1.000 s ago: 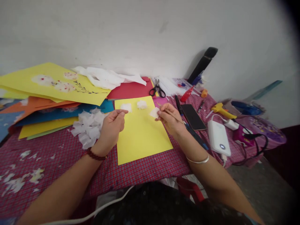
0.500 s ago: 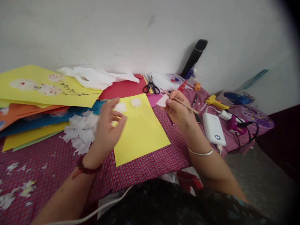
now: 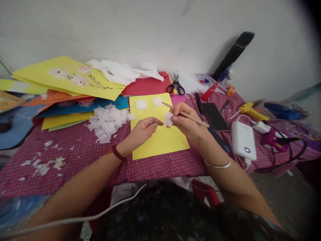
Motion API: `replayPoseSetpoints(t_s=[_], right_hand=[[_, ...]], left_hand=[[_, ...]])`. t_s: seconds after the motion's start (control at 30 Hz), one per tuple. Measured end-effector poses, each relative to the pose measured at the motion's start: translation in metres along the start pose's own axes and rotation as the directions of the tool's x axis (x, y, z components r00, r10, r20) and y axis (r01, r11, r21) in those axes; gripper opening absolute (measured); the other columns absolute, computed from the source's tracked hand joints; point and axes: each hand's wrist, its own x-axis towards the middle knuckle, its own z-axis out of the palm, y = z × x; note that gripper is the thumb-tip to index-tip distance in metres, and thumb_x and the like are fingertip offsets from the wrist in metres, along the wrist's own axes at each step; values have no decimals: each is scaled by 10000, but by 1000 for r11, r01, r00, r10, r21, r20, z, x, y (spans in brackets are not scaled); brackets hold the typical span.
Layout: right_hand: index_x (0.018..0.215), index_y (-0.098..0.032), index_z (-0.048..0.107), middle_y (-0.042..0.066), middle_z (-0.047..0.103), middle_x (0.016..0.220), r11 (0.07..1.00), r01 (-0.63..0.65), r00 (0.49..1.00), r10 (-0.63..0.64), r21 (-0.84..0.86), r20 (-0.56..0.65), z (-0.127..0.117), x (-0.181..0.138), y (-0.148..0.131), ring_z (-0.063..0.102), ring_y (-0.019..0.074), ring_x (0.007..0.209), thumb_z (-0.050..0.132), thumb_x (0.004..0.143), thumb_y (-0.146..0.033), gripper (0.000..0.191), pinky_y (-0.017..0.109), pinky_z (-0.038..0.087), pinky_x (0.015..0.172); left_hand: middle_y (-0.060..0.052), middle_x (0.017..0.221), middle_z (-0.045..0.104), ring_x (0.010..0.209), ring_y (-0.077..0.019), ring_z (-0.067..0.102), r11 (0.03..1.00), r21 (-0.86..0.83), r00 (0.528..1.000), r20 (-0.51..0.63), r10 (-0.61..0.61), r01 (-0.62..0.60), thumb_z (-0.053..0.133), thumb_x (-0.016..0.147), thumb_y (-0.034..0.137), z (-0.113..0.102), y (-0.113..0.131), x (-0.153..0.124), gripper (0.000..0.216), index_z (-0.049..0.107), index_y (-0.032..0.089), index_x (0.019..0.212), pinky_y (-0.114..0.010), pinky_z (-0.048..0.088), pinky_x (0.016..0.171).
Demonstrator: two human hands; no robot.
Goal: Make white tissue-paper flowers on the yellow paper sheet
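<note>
My right hand (image 3: 188,122) is closed around a thin pointed wooden stick (image 3: 192,117), and a small white tissue paper piece (image 3: 169,119) sits at its fingertips. Close to it, my left hand (image 3: 145,130) hovers over the yellow sheet (image 3: 160,144) with its fingers curled together; whether anything is in them is hidden. Two white tissue puffs, a left puff (image 3: 140,105) and a right puff (image 3: 157,101), lie on the sheet's upper part. A pile of white tissue pieces (image 3: 107,122) is left of the sheet.
Scissors (image 3: 176,85) lie behind the sheet, near red paper (image 3: 145,87). Coloured sheets with a decorated yellow card (image 3: 102,78) are stacked at left. On the right are a phone (image 3: 215,116), a red tube (image 3: 210,91), a white power bank (image 3: 243,139) and a yellow glue gun (image 3: 253,110).
My left hand has moved in towards my right hand, and its spread fingers have curled together. My right hand still holds the stick and tissue piece. The camera view has shifted.
</note>
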Motion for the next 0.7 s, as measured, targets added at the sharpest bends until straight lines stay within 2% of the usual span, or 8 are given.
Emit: replayPoseSetpoints(t_s=[0.17, 0.23, 0.3, 0.33, 0.37, 0.47, 0.53, 0.7], right_hand=[[782, -235, 543, -52, 565, 693, 1000, 6, 987, -7, -6, -160, -13, 9, 1, 570, 84, 607, 807, 686, -276, 283, 240, 504, 593], [790, -236, 548, -53, 565, 698, 1000, 21, 978, -22, -9, -209, -19, 13, 5, 574, 86, 615, 792, 689, -270, 266, 247, 522, 621], [790, -237, 552, -52, 576, 708, 999, 40, 966, -43, -15, -256, -22, 16, 7, 584, 92, 626, 785, 687, -270, 257, 251, 535, 636], [785, -236, 556, -53, 582, 706, 999, 48, 961, -49, -14, -272, -23, 17, 8, 587, 93, 625, 783, 685, -269, 251, 248, 537, 631], [780, -235, 560, -53, 588, 699, 999, 49, 960, -48, -6, -277, -23, 18, 8, 592, 94, 622, 781, 684, -267, 243, 242, 537, 620], [775, -225, 583, -53, 603, 690, 998, 61, 959, -49, 34, -280, -23, 20, 9, 603, 86, 607, 772, 698, -247, 205, 214, 529, 590], [773, -224, 590, -59, 608, 692, 992, 100, 945, -73, 71, -318, -26, 22, 10, 610, 82, 607, 776, 693, -226, 202, 211, 542, 599], [736, -224, 564, -80, 590, 644, 962, 224, 826, -104, 153, -555, -45, 29, 7, 589, 76, 572, 758, 668, -181, 210, 228, 579, 626]], left_hand=[[94, 484, 304, 400, -57, 213, 977, -190, 952, -304, 39, -100, 645, 867, 284, -28, 12, 7, 103, 657, 183, 874, -194, 177, 390], [107, 452, 280, 382, -55, 188, 964, -161, 895, -428, 126, -212, 684, 859, 332, -38, 23, 9, 161, 645, 179, 825, -195, 177, 378], [103, 423, 270, 368, -58, 202, 945, -57, 811, -531, 244, -321, 664, 877, 451, -46, 33, 9, 320, 620, 175, 721, -206, 194, 376], [89, 412, 283, 365, -60, 228, 937, -2, 765, -578, 284, -349, 612, 893, 536, -48, 36, 8, 441, 588, 176, 640, -215, 206, 379], [69, 412, 313, 368, -65, 279, 943, 31, 747, -602, 282, -331, 549, 903, 608, -50, 39, 6, 534, 562, 179, 586, -222, 223, 386], [34, 409, 326, 372, -72, 332, 947, 11, 761, -591, 266, -322, 409, 908, 713, -55, 40, 5, 695, 448, 187, 454, -231, 245, 393], [32, 399, 296, 359, -71, 312, 929, -99, 793, -558, 245, -357, 391, 897, 737, -59, 39, 6, 728, 382, 189, 417, -233, 249, 390], [33, 396, 236, 332, -77, 252, 848, -432, 874, -480, 71, -306, 327, 884, 778, -76, 44, 8, 772, 298, 185, 391, -239, 219, 360]])
